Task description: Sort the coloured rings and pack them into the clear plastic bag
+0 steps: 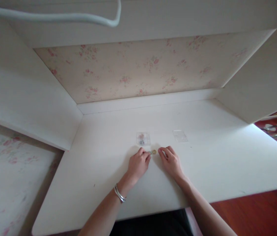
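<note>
My left hand [138, 163] wears a silver bracelet [120, 193] at the wrist. Its thumb and forefinger are pinched together at the edge of a small gold-coloured round piece [154, 152], which looks like a ring or a tiny clip. Just right of that piece, a small gap away, my right hand [171, 161] has its fingertips pressed together; whatever they hold, if anything, is too small to see. Beyond my left hand lies a small clear plastic box [143, 139] with reddish and dark little pieces inside. A flat clear lid [180, 136] rests farther right.
The white desk [99, 141] has side panels left and right and a low ledge [153, 99] before the floral wall. A white cable or tube [79, 17] hangs across the upper left. A tiny reddish bit [94, 185] lies on the left.
</note>
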The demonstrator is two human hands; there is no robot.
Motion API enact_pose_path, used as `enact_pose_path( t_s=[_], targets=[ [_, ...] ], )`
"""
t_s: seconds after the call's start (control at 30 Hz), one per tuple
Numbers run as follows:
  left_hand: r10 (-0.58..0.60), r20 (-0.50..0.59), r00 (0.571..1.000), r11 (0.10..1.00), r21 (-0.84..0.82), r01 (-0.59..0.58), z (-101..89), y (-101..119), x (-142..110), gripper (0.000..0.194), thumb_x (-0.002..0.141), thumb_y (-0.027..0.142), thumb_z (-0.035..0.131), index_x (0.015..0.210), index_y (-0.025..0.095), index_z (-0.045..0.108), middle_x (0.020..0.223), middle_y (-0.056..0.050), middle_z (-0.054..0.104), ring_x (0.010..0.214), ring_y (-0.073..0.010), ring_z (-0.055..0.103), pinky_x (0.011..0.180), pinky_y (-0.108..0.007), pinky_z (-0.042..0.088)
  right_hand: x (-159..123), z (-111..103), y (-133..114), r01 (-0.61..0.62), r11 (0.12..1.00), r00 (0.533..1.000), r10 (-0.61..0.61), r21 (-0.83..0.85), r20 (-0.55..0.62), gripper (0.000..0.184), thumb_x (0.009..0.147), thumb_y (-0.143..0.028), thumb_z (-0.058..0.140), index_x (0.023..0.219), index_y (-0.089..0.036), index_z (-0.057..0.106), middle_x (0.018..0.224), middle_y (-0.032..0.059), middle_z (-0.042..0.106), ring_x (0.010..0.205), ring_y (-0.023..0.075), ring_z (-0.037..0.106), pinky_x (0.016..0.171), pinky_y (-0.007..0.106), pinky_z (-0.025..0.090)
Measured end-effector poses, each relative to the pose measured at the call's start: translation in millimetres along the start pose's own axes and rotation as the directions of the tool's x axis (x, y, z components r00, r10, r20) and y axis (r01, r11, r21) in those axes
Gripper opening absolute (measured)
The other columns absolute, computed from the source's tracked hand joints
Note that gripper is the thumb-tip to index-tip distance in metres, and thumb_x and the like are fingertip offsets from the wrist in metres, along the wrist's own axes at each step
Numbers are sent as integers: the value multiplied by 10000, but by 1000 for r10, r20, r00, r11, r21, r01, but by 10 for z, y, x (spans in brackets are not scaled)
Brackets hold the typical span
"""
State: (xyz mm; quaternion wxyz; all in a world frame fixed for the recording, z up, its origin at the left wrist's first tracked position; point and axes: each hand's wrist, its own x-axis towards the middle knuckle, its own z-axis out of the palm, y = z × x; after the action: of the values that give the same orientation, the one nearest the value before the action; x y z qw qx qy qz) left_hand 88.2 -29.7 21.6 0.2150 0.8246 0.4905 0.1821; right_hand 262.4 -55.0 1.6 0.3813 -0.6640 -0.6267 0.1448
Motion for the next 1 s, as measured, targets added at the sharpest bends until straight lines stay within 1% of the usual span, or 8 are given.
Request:
enact_pose_path(
  t_s=[0.17, 0.27, 0.53, 0.63, 0.83, 1.0],
  targets=[
    [3, 3, 1000, 998, 64, -3, 27, 29, 50, 203, 905, 281, 442, 955, 256, 637, 944, -31, 588, 788, -144, 601, 661, -233, 460, 8, -8, 25, -9, 999, 1000, 9, 32, -3, 312, 916, -407, 387, 917, -218, 634, 808, 34, 558, 681, 129, 539, 645, 244, 418],
    [2, -3, 1000, 998, 57, -1, 44, 25, 51, 208, 912, 273, 426, 947, 259, 630, 934, -25, 588, 780, -142, 605, 664, -235, 461, 9, -15, 23, -13, 999, 1000, 13, 48, 4, 311, 920, -407, 381, 914, -222, 631, 811, 35, 558, 682, 132, 541, 649, 245, 416],
    [-25, -30, 999, 998, -64, 23, 17, 9, 43, 217, 919, 249, 417, 910, 238, 633, 908, -20, 588, 787, -130, 607, 729, -238, 464, 11, -27, 23, -12, 998, 1000, 11, 62, 20, 315, 923, -405, 378, 896, -220, 632, 815, 31, 554, 689, 128, 545, 655, 241, 413],
    [-31, -53, 998, 994, -109, 25, 20, -7, 49, 224, 921, 264, 419, 908, 229, 640, 903, -24, 587, 795, -128, 601, 753, -238, 465, 5, -39, 17, -16, 998, 1000, 14, 57, 27, 306, 922, -400, 385, 897, -220, 632, 822, 28, 557, 693, 124, 549, 654, 233, 415],
    [-38, -96, 995, 975, -224, 15, 37, -62, 62, 235, 915, 306, 441, 883, 196, 647, 877, -35, 582, 793, -128, 587, 736, -236, 470, -11, -45, 28, -12, 999, 1000, 10, 49, 26, 309, 921, -399, 386, 902, -217, 636, 824, 28, 563, 671, 113, 540, 637, 224, 412],
    [-41, -163, 986, 959, -283, -7, 9, -72, 125, 245, 906, 328, 457, 882, 183, 653, 861, -43, 585, 784, -134, 584, 718, -242, 480, -15, -6, 53, 14, 997, 1000, -15, 71, 17, 291, 914, -384, 404, 910, -211, 638, 798, 25, 561, 603, 99, 513, 594, 218, 402]
  ],
)
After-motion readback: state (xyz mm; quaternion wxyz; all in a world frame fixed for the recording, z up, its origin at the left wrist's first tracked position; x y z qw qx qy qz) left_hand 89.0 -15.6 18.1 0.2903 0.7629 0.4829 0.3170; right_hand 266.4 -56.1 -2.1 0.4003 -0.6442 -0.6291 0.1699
